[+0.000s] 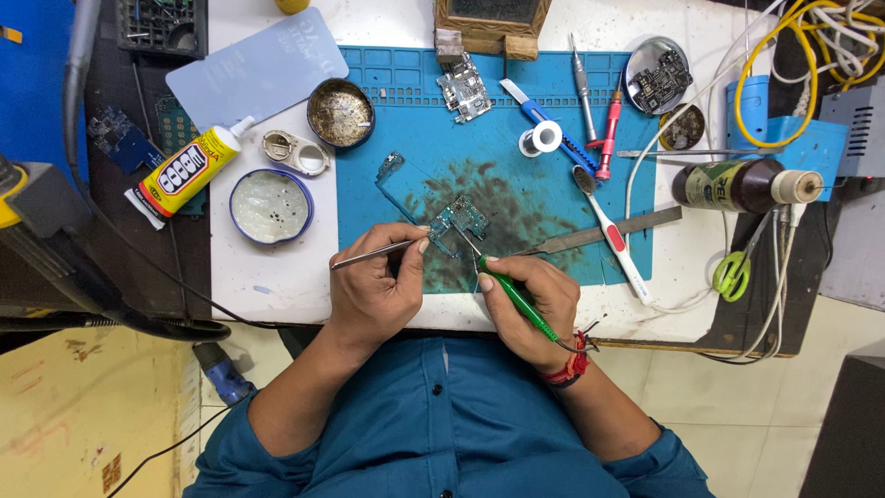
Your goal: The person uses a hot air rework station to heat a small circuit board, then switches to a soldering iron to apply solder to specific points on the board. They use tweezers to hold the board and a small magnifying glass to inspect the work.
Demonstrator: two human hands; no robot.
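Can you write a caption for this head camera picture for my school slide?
Left hand holds tweezers, right hand a green-handled tool, over a small circuit board on a blue mat.

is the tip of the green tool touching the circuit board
Touching: in the head view the green tool, held by the right hand, ends on the circuit board.

**Blue, green and stained: the colours on the bench**

The work mat [553, 198] is bright blue, smudged with dark blotches at its middle. The circuit board [456, 221] on it is teal-green. The soldering iron [516, 297] has a vivid green handle. The glue tube [184, 171] is yellow with a black-and-white label. The toothbrush [613, 242] is white with red. The scissors [733, 274] have lime-green handles. The wrist thread [570, 364] is red, the shirt [442, 424] teal-blue.
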